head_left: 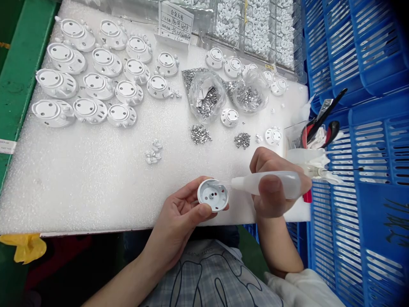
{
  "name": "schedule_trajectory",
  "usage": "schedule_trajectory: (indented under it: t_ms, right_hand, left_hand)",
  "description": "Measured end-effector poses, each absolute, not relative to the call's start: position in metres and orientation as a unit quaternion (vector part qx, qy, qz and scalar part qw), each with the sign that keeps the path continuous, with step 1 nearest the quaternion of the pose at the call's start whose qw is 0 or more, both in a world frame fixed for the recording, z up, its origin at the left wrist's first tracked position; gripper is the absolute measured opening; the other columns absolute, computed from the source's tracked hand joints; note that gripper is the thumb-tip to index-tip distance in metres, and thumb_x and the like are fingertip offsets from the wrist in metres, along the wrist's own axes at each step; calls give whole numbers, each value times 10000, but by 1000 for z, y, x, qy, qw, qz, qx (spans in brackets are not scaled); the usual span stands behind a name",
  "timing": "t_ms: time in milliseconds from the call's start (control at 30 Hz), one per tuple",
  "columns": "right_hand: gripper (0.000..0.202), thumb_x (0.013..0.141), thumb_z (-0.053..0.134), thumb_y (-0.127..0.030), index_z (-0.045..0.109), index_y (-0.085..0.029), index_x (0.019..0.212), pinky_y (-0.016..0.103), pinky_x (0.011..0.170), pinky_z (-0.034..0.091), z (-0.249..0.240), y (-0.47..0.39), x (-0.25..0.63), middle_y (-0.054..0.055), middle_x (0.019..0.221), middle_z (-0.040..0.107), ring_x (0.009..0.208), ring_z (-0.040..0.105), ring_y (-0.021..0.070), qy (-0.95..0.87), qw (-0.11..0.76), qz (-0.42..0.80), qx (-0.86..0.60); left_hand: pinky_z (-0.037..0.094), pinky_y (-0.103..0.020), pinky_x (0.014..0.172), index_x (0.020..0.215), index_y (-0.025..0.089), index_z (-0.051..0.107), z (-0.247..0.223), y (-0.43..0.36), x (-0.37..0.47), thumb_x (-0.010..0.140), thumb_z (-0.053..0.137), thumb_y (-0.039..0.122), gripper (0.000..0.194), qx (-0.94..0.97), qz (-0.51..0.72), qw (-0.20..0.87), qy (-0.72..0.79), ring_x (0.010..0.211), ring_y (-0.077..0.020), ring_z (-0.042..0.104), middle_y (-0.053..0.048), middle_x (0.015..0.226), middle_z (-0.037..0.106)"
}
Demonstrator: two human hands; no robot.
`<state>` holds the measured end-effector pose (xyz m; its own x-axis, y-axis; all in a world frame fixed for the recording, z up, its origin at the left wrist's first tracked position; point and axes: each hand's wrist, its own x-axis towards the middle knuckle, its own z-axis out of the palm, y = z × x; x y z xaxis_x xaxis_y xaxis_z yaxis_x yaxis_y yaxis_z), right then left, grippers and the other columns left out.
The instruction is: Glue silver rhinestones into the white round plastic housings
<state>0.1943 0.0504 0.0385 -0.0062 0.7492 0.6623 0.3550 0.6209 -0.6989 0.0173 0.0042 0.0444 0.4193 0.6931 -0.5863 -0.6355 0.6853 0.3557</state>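
Observation:
My left hand [179, 213] grips a round white plastic shell [214, 199] by its rim, thumb in front. Its hollow inside faces up, showing a small central post and several holes. In my right hand [271, 192] is a translucent squeeze bottle [252, 183], held on its side with the white nozzle pointing left at the shell. A short gap seems to separate the nozzle from the rim. Beyond my hands lie two piles of tiny metal parts, one larger [200, 134] and one smaller [242, 140], and a few small white pieces [154, 152].
Rows of white assembled shells [99, 86] stand at the back left of the foam-covered table [79, 170]. Open plastic bags [207, 98] of metal parts sit mid-table. Behind are a handwritten label [175, 24] and compartment trays [255, 30]. Black-and-red cutters [322, 123] and blue crates [377, 140] border the right.

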Motion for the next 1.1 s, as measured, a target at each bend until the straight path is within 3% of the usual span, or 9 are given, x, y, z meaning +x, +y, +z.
schedule_trajectory:
  t_ms: [1100]
  right_hand:
    - [528,1020,599,-328,299,-236,596,330,487,182,38,50,195,-60,545,253,471,253,101,-690,584,161,-395]
  left_hand:
    - [621,-136,768,1052,293,867,39,0,17,760,971,323,311,67,399,839,363,842,-133,813,-18,993,851]
